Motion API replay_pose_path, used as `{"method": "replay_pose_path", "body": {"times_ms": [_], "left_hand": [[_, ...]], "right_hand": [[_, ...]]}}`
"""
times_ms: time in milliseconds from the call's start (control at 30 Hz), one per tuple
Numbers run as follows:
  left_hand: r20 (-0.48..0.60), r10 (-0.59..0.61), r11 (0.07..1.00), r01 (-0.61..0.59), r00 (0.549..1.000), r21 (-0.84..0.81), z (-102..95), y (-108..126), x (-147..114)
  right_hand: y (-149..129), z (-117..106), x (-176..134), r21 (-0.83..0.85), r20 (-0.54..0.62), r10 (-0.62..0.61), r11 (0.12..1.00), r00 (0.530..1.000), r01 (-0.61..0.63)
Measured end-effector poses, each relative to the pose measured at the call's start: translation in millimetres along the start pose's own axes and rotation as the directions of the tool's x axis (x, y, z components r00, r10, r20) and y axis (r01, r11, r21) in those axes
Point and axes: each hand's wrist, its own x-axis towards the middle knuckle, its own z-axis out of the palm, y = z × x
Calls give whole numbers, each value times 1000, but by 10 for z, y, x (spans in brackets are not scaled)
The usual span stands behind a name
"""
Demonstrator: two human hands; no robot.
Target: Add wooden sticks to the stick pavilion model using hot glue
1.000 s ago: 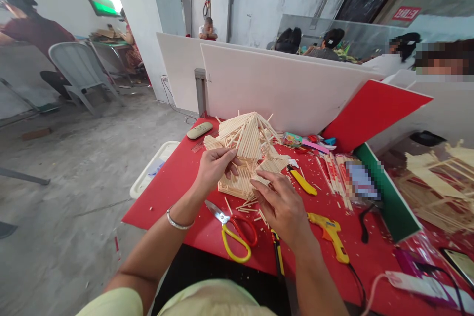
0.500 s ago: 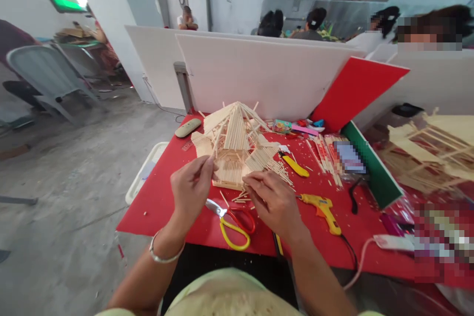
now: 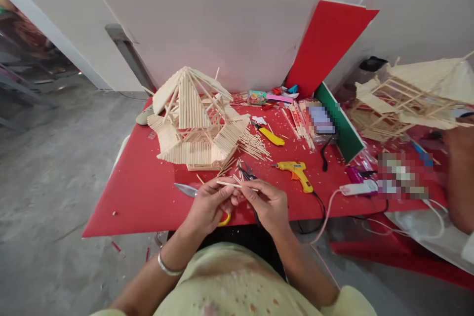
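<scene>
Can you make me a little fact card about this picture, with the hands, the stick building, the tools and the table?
Left hand: pinching a thin stick
Right hand: pinching the same stick
Stick building: standing beyond the hands, with a sloping roof
Loose sticks: scattered right of the building
Glue gun: yellow, lying on its side
Scissors: partly hidden by the left hand
Table: red top
Bracelet: on the left wrist
</scene>
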Motion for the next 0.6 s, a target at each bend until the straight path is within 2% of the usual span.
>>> {"method": "replay_pose_path", "body": {"times_ms": [67, 133, 200, 267, 367, 467, 533, 600], "left_hand": [[-47, -44, 993, 39, 998, -112, 43, -122, 4], [-101, -6, 995, -5, 995, -104, 20, -185, 5], [-128, 84, 996, -87, 988, -13, -75, -171, -1], [-138, 172, 981, -157, 976, 113, -230, -102, -21], [-168, 250, 937, -194, 953, 290, -514, 17, -92], [-227, 308, 892, -198, 924, 406, -787, 64, -193], [-273, 336, 878, -195, 901, 437, -948, 52, -260], [-317, 338, 885, -184, 886, 427, -1096, 24, -316]], "right_hand": [[81, -5, -65, 9, 15, 35, 999, 999, -35], [141, -21, -106, -51, 97, 48, 998, 994, -43], [197, -23, -126, -191, 217, 16, 981, 976, 26], [266, 31, -130, -364, 344, -27, 918, 939, 160], [370, 256, -114, -611, 479, -46, 700, 877, 370], [419, 561, -74, -775, 511, 27, 448, 859, 447], [418, 727, -49, -814, 517, 61, 344, 854, 468], [413, 837, -40, -815, 537, 43, 286, 843, 504]]}}
